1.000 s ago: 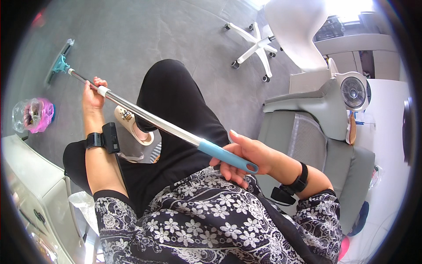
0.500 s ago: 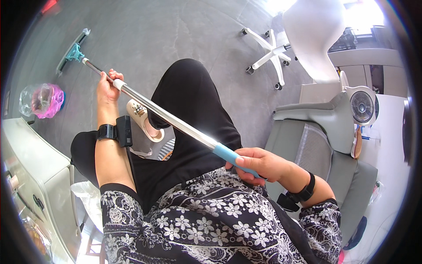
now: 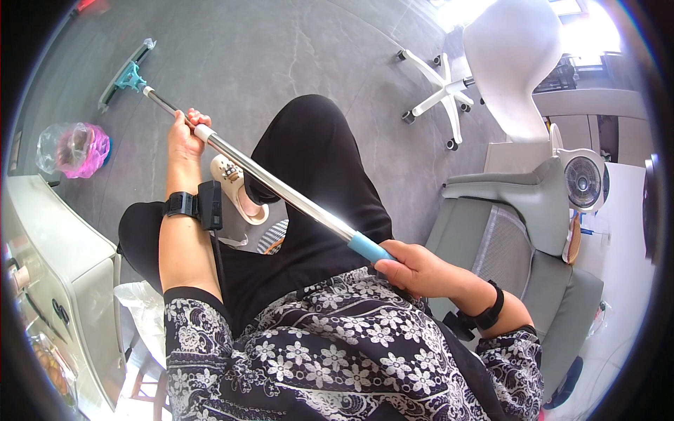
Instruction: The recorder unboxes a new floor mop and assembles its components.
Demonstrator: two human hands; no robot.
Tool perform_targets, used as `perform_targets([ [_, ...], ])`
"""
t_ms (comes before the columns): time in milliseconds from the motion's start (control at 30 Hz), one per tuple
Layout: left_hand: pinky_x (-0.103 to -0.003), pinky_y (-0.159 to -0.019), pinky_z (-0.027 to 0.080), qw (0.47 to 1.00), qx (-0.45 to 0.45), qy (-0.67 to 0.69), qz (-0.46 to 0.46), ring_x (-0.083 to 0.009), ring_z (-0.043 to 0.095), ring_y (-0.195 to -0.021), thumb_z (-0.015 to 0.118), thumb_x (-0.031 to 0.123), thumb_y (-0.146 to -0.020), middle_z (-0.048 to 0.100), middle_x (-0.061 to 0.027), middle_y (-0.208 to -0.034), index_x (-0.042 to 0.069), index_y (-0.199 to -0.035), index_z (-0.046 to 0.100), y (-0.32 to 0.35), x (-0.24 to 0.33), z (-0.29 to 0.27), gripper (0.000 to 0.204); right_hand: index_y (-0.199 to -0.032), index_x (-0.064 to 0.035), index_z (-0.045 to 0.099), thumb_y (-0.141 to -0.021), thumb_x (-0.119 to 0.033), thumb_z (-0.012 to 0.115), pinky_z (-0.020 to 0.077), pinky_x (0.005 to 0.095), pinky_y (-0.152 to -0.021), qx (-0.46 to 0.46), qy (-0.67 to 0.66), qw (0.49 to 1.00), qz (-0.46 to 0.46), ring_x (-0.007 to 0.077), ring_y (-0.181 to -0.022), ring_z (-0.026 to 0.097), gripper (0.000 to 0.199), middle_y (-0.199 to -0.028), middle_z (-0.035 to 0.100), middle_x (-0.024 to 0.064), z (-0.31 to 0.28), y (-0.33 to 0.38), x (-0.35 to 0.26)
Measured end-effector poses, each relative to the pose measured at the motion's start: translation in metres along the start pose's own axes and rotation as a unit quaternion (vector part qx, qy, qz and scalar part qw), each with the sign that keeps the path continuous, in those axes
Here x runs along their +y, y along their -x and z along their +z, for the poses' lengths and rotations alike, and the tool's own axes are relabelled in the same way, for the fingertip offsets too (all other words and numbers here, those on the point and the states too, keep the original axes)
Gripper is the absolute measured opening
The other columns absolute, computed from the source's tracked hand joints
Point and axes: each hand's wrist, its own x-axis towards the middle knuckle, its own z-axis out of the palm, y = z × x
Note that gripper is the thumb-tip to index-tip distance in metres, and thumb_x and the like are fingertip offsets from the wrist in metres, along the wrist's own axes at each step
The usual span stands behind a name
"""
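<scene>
A long-handled floor squeegee [image 3: 281, 192] slants across my body, from the far left floor to my right side. Its silver pole ends in a light-blue grip, and my right hand [image 3: 414, 269] is wrapped round that grip near my waist. Farther up, my left hand [image 3: 187, 133] closes round the thinner part of the pole, just beyond a white collar. The squeegee head [image 3: 129, 77] is teal with a long narrow blade and lies at the far left, over the grey floor. Whether the blade touches the floor I cannot tell.
A bin with a pink liner [image 3: 83, 151] stands on the left floor, beyond a white cabinet [image 3: 77, 270]. At the far right is a white swivel chair [image 3: 509, 63] on casters. A grey padded chair [image 3: 460, 231] stands at my right, with a small fan [image 3: 584, 181] beside it.
The squeegee and both my hands sit slightly farther right in the picture. The surroundings have shifted a little too, so my view has moved. Both hands keep their hold.
</scene>
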Motion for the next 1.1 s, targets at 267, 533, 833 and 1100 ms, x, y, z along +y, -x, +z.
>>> perform_targets([
  [267,-0.035,-0.059,0.049,0.998,-0.051,0.015,0.021,-0.0170,0.049,-0.054,0.034,0.036,-0.094,0.046,-0.0056,-0.060,0.004,-0.074,0.045,-0.009,0.001,-0.024,0.040,-0.087,0.0000,0.050,-0.090,-0.032,0.048,0.0405,0.0283,-0.045,0.023,0.024,0.999,0.034,0.0116,-0.050,0.050,0.032,-0.058,0.051,0.0056,0.002,-0.005,-0.005],
  [533,-0.030,-0.051,0.044,1.000,0.004,0.012,-0.009,-0.0126,0.043,-0.049,0.044,0.031,-0.092,0.042,0.0004,-0.057,0.009,-0.075,0.043,0.003,-0.005,-0.008,0.028,-0.079,0.0002,0.043,-0.080,-0.037,0.058,0.0443,0.0444,-0.058,0.107,0.401,0.910,0.000,0.0399,-0.064,0.057,0.040,-0.064,0.057,0.0210,0.019,-0.012,0.000],
  [833,-0.023,-0.042,0.034,0.998,0.014,0.047,-0.024,-0.0085,0.033,-0.042,0.041,0.037,-0.093,0.033,0.0013,-0.053,0.011,-0.069,0.036,0.005,0.000,0.000,0.035,-0.082,0.0025,0.049,-0.082,-0.032,0.059,0.0422,0.0337,-0.054,0.010,0.186,0.982,-0.004,0.0183,-0.058,0.053,0.036,-0.064,0.054,0.0134,0.011,-0.016,0.000],
  [1100,-0.026,-0.043,0.037,0.999,0.010,0.031,0.005,-0.0097,0.036,-0.043,0.041,0.034,-0.093,0.035,0.0007,-0.054,0.011,-0.069,0.038,0.004,-0.004,-0.001,0.033,-0.083,0.0013,0.054,-0.082,-0.029,0.060,0.0416,0.0258,-0.056,-0.008,0.052,0.999,-0.012,0.0089,-0.062,0.049,0.031,-0.066,0.053,0.0043,0.009,-0.019,0.015],
])
